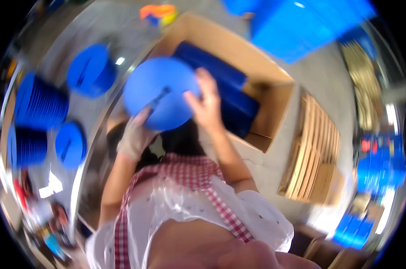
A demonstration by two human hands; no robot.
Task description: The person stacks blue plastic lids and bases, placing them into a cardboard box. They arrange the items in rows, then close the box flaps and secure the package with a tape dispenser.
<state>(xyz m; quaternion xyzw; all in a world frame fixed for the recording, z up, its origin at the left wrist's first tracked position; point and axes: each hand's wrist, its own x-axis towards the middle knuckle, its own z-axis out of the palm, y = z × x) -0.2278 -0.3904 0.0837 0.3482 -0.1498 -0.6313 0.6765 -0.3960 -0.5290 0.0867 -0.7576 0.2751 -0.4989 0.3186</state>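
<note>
Between my two hands is a round blue plastic disc or stack of discs (pixel 149 83), with a dark strip or slot near its lower middle. My left hand (pixel 134 138), in a pale glove, grips its lower edge, thumb up on the face. My right hand (pixel 207 105) presses on its right side with the fingers curled around the edge; motion blurs it somewhat. Just beyond the disc stands an open cardboard box (pixel 272 101). In it lie dark blue ribbed cylindrical stacks (pixel 214 65), partly hidden by the disc and my right hand.
On a grey table (pixel 102 105) at the left stand several blue ribbed stacks (pixel 88 71) and a white paper (pixel 51 186). A wooden pallet (pixel 308 152) lies on the floor at the right. Large blue containers (pixel 301 27) are at the back; more blue goods (pixel 380 172) stand far right.
</note>
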